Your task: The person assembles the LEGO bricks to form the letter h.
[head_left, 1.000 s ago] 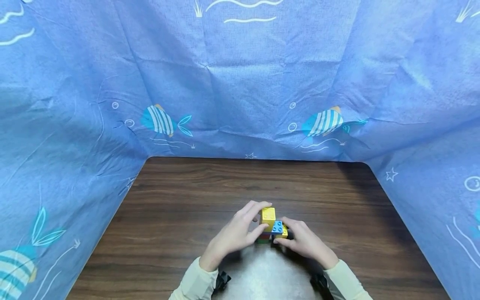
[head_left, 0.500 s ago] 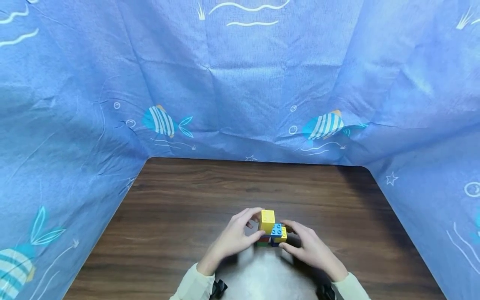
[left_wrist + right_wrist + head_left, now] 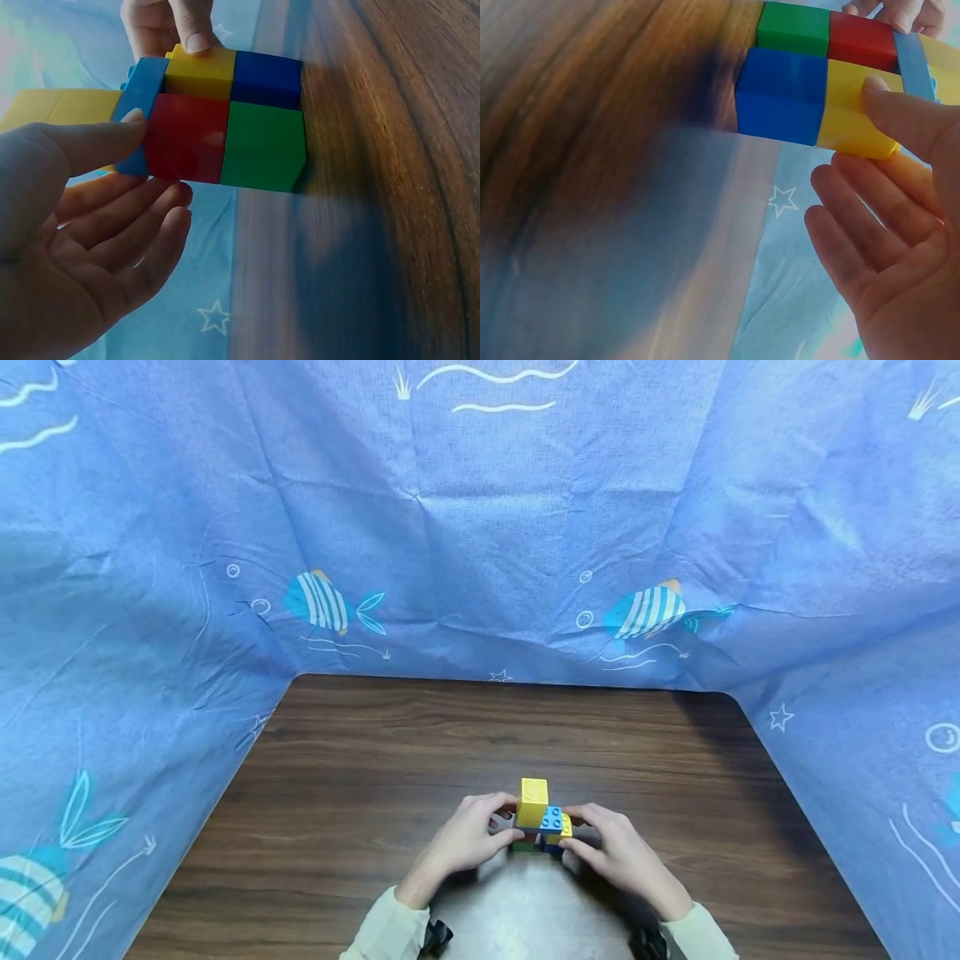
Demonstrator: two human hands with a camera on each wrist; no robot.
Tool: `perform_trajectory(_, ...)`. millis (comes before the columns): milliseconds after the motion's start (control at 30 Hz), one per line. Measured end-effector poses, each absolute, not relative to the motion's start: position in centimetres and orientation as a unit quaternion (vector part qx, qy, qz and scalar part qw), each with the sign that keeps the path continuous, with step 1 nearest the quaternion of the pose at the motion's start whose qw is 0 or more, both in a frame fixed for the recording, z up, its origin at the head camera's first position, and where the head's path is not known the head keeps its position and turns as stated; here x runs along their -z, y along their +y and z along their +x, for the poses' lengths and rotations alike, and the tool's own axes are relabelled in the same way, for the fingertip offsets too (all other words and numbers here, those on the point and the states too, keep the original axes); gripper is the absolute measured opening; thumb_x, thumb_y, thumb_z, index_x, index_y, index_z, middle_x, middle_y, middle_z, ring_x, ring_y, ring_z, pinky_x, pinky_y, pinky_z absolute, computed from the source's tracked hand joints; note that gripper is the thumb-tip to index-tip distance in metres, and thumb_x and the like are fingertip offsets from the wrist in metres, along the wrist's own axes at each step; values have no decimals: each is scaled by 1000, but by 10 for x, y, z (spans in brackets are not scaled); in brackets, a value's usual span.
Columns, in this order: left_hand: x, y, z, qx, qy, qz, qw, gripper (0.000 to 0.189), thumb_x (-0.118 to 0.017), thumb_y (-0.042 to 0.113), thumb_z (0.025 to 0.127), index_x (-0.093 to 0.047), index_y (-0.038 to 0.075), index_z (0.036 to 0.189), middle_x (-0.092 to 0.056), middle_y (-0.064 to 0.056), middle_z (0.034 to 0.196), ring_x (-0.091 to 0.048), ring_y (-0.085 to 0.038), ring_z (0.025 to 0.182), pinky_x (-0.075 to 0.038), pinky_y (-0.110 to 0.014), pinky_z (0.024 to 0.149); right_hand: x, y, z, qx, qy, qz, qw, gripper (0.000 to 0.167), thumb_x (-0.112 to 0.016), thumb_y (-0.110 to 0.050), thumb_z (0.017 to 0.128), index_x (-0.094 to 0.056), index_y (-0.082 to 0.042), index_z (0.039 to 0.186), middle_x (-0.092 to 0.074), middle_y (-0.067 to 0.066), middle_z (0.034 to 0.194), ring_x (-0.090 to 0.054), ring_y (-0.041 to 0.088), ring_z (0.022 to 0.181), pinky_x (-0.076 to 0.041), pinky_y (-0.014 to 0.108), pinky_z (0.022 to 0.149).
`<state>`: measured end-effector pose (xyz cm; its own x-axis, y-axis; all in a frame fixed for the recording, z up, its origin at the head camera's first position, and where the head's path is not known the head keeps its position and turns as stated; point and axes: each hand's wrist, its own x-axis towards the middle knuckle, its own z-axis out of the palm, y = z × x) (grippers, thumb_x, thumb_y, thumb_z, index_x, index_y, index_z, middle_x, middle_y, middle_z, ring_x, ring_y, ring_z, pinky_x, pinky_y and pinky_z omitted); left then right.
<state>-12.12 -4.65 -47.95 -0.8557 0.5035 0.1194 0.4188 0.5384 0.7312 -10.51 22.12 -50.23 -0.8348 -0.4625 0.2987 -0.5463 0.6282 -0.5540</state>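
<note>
A small tower of toy building bricks stands upright on the table, between both hands. On its left side a red brick [image 3: 187,138] sits on a green brick [image 3: 264,145]; on its right a yellow brick [image 3: 855,105] sits on a dark blue brick [image 3: 781,96]. Across both columns lies a light blue plate [image 3: 552,819], studs up, with tall yellow brickwork [image 3: 533,802] on its left half. My left hand [image 3: 467,837] pinches the plate's left end, thumb at the near side and fingers behind. My right hand [image 3: 617,849] pinches the right-hand yellow brick between thumb and fingers.
Dark wood-grain table [image 3: 375,735] lies all around the tower, with a bright light patch on its near part. A blue fish-print cloth [image 3: 480,527] hangs behind the table and along both sides.
My left hand has slid down from the tall yellow brickwork to the level of the light blue plate. My right hand stays at its yellow brick; the tower has barely shifted.
</note>
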Motion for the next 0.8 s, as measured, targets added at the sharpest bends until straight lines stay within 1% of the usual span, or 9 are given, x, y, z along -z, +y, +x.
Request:
perform_trajectory(233,477,-50,-119,-457,855,240,47,33,-71,22,96,-66,3,123,-73,-9,112,-72,-15,96,-57,-23,82,496,213,-106,-327,-907,259,53,38,-70,-31,97,-66,-11,129,-71,-3,116,-69,10,102,-59,37,83)
perform_trajectory(367,475,-53,-118,-493,845,204,28,37,-70,23,97,-65,0,127,-74,-11,110,-72,-15,94,-58,-23,82,491,202,-107,-367,-904,216,44,40,-71,-35,95,-66,-15,130,-72,-4,117,-69,7,99,-59,35,84)
perform_trajectory(500,471,-56,-117,-520,840,156,3,42,-69,26,98,-65,-1,130,-74,-11,109,-73,-17,94,-58,-25,83,486,189,-110,-444,-883,153,19,39,-74,-34,93,-67,-16,127,-74,-5,108,-69,7,94,-59,38,86)
perform_trajectory(600,470,-55,-119,-540,831,130,-25,41,-69,25,98,-66,-1,130,-74,-11,107,-73,-18,93,-59,-26,83,482,181,-113,-488,-866,107,10,36,-76,-29,92,-68,-16,125,-74,-4,103,-69,9,92,-58,33,86)
perform_trajectory(700,471,-54,-122,-547,827,115,-58,37,-70,22,97,-68,-1,127,-75,-12,106,-74,-19,92,-59,-26,82,480,175,-117,-506,-859,72,7,35,-77,-27,92,-69,-15,124,-74,-1,102,-68,10,92,-56,25,84)
perform_trajectory(800,473,-53,-124,-533,836,101,-83,32,-71,19,96,-71,0,122,-76,-13,104,-74,-20,90,-59,-27,81,480,170,-120,-515,-855,55,2,35,-77,-25,92,-71,-10,123,-75,2,100,-68,10,87,-55,22,78)
